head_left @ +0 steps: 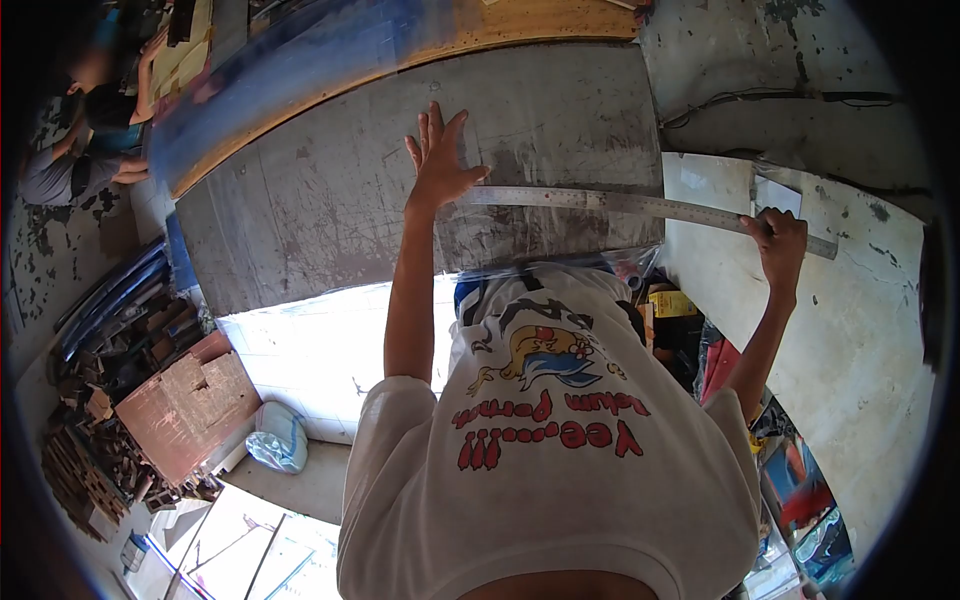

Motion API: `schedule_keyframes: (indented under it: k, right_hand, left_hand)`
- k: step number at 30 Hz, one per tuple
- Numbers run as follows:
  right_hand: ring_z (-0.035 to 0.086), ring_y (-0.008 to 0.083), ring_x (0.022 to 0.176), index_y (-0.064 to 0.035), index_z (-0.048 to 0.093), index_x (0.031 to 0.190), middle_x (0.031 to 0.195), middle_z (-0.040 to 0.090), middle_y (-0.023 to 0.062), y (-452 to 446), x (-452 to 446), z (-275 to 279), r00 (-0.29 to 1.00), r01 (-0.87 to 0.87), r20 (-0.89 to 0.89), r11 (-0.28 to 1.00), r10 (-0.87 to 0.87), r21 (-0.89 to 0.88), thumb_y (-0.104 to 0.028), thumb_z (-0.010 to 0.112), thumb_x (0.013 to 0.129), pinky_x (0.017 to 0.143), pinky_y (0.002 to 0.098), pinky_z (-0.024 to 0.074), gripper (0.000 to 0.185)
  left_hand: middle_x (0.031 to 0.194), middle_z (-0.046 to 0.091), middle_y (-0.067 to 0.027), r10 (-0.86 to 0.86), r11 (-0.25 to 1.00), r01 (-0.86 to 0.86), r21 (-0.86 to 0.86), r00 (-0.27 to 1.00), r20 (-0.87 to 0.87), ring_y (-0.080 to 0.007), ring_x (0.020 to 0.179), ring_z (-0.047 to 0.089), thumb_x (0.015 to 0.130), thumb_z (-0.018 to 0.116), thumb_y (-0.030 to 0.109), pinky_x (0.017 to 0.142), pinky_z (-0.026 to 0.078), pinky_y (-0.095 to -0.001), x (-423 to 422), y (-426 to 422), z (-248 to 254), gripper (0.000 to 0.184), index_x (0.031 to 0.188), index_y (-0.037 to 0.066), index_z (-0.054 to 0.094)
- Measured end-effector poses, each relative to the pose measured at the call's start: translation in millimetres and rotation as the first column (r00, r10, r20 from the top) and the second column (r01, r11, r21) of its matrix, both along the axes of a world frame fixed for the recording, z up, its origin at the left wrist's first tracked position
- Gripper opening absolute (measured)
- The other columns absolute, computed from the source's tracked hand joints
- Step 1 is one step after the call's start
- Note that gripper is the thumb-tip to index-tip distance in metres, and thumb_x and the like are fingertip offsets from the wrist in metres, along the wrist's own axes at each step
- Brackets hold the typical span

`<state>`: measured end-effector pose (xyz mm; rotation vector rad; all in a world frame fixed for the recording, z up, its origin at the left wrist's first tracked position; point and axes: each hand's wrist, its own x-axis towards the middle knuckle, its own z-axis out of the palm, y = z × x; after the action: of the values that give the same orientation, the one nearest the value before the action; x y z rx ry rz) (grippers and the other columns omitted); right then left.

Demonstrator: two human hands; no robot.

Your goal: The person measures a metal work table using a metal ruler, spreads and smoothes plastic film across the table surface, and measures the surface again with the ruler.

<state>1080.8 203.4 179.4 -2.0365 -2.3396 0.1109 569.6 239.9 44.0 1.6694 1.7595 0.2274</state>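
Note:
A long steel ruler [640, 204] lies across a scuffed grey work surface [330, 180] and reaches past its right end. My right hand [782, 242] grips the ruler near its right end, fingers closed round it. At the ruler's other end, my left hand [440, 165] is spread over the grey surface, its fingers apart. Its thumb is close to the ruler's tip; whether they touch I cannot tell.
A wooden-edged board [400, 60] with a blue area borders the far side. Another person [80, 165] sits at the upper left. Scrap wood [90, 460], a reddish-brown board [190, 405] and a plastic bag [277, 437] are at lower left. A pale wall panel [860, 320] stands right.

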Motion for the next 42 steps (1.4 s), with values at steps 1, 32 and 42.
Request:
schedule_keyframes:
  k: [1,32,42]
  right_hand:
    - [0.05,0.0267,0.061,-0.0052,0.063,0.069,0.06,0.055,0.008,0,-2,4,1.0,-0.016,0.008,0.999,0.016,0.033,-0.036,0.078,0.077,0.068,0.0401,0.0382,0.035]
    - [0.061,0.0296,0.063,-0.0022,0.067,0.086,0.074,0.065,0.0142,127,-13,56,0.993,-0.033,0.111,0.999,0.031,0.01,-0.043,0.071,0.085,0.063,0.0386,0.0459,0.041]
    - [0.064,0.029,0.088,-0.0071,0.069,0.094,0.091,0.069,0.0132,173,27,-57,0.993,-0.001,-0.106,0.914,-0.046,-0.405,-0.051,0.071,0.082,0.079,0.0385,0.047,0.045]
  left_hand:
    - [0.164,-0.007,-0.0127,-0.001,1.0,0.001,0.007,1.0,0.007,-0.0292,0.15,-0.013,0.07,0.085,0.03,0.119,-0.009,-0.0526,0,0,-1,0.098,0.152,0.022,0.031]
    - [0.164,-0.002,-0.0114,0.029,0.998,-0.03,0.062,0.999,0.018,-0.0286,0.151,-0.009,0.067,0.085,0.035,0.12,-0.007,-0.0512,-2,-4,-8,0.102,0.152,0.026,0.03]
    - [0.164,-0.006,-0.013,-0.013,0.998,0.011,0.058,1.0,0.022,-0.0297,0.15,-0.012,0.071,0.084,0.031,0.119,-0.008,-0.0537,-1,-3,-6,0.092,0.15,0.025,0.037]
